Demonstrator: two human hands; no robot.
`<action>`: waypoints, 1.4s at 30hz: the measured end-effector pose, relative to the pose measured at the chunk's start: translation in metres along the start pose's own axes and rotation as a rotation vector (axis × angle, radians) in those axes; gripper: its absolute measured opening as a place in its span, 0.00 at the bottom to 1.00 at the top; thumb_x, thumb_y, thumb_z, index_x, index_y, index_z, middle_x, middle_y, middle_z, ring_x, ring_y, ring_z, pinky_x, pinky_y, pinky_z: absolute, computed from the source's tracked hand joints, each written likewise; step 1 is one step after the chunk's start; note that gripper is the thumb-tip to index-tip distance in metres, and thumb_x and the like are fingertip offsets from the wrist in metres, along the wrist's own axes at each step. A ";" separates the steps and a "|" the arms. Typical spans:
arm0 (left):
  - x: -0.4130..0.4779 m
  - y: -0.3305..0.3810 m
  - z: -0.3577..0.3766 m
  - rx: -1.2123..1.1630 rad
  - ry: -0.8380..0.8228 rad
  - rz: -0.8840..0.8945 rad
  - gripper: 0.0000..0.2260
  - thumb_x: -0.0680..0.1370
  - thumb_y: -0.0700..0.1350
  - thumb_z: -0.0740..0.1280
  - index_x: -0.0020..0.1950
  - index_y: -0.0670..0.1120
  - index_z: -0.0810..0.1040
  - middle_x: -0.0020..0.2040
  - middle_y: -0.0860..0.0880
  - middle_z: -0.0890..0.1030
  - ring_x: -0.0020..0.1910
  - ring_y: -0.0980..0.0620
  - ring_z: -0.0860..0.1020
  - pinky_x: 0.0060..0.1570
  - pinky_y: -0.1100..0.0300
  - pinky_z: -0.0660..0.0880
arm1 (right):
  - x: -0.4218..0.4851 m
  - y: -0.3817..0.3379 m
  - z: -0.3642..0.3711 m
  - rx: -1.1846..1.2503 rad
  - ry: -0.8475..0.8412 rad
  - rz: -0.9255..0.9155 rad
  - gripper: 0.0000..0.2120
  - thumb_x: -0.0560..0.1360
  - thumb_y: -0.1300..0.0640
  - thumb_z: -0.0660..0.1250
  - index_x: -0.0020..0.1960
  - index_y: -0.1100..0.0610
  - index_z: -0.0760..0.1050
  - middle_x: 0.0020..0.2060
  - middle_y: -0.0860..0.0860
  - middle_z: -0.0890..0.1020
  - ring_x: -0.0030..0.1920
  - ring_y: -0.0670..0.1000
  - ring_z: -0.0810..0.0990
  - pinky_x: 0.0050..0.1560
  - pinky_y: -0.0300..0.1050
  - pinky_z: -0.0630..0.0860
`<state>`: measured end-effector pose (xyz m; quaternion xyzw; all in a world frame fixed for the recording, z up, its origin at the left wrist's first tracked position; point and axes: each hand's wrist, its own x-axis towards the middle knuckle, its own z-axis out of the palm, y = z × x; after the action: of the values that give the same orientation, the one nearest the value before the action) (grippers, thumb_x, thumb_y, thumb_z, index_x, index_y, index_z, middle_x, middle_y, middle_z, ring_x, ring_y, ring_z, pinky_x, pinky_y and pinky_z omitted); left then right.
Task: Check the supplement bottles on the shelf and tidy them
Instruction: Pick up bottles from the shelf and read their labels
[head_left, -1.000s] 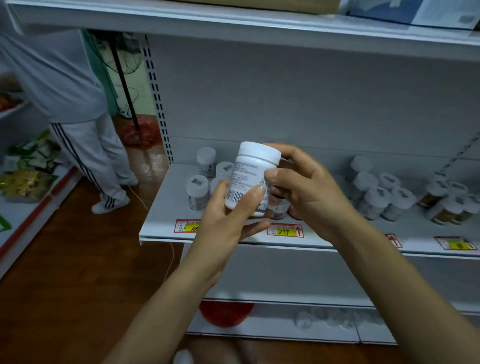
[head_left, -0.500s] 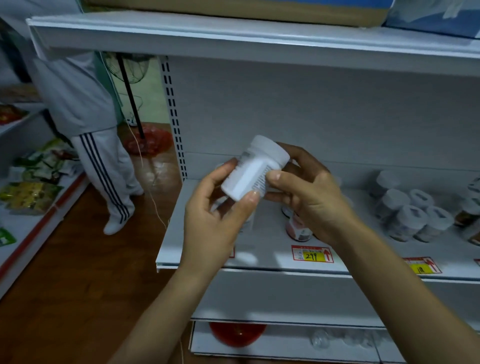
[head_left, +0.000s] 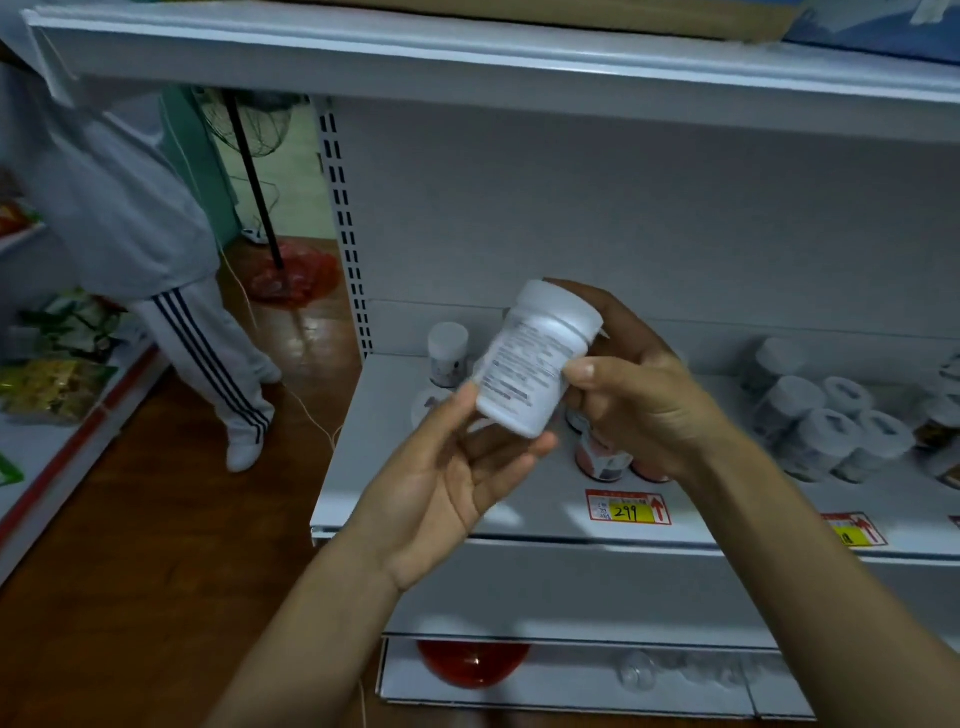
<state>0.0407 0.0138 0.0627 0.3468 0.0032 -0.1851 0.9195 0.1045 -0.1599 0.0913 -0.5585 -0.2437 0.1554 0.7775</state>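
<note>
Bottle (head_left: 530, 358) tilted (label blurred), gripped by right hand (head_left: 639, 400), left hand (head_left: 441, 493) beneath.

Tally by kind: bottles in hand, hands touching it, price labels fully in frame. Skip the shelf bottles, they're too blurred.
Bottles in hand, the white bottle: 1
Hands touching it, left hand and right hand: 2
Price labels fully in frame, the 299 label and the second label: 2
Total: 5
</note>
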 end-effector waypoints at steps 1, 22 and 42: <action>0.001 -0.004 -0.001 0.111 0.072 0.099 0.28 0.63 0.49 0.79 0.59 0.42 0.79 0.56 0.39 0.82 0.51 0.44 0.83 0.44 0.60 0.81 | -0.001 0.000 0.000 -0.045 0.022 0.006 0.26 0.66 0.62 0.71 0.64 0.54 0.74 0.53 0.55 0.82 0.55 0.56 0.81 0.53 0.49 0.79; 0.041 0.012 -0.099 1.499 0.490 0.713 0.27 0.74 0.52 0.71 0.70 0.45 0.71 0.68 0.48 0.74 0.67 0.51 0.71 0.65 0.58 0.70 | 0.099 0.022 0.013 -0.790 0.274 -0.163 0.15 0.72 0.63 0.73 0.56 0.52 0.74 0.52 0.43 0.78 0.51 0.43 0.78 0.52 0.38 0.77; 0.058 0.016 -0.144 1.758 0.173 0.531 0.22 0.75 0.57 0.59 0.64 0.49 0.78 0.65 0.50 0.77 0.59 0.46 0.78 0.51 0.48 0.80 | 0.174 0.125 -0.007 -1.378 0.376 0.336 0.26 0.73 0.40 0.68 0.63 0.54 0.71 0.60 0.55 0.75 0.60 0.56 0.75 0.60 0.50 0.70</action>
<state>0.1175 0.0972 -0.0437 0.9224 -0.1496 0.1224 0.3343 0.2568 -0.0352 0.0076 -0.9678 -0.0598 -0.0145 0.2442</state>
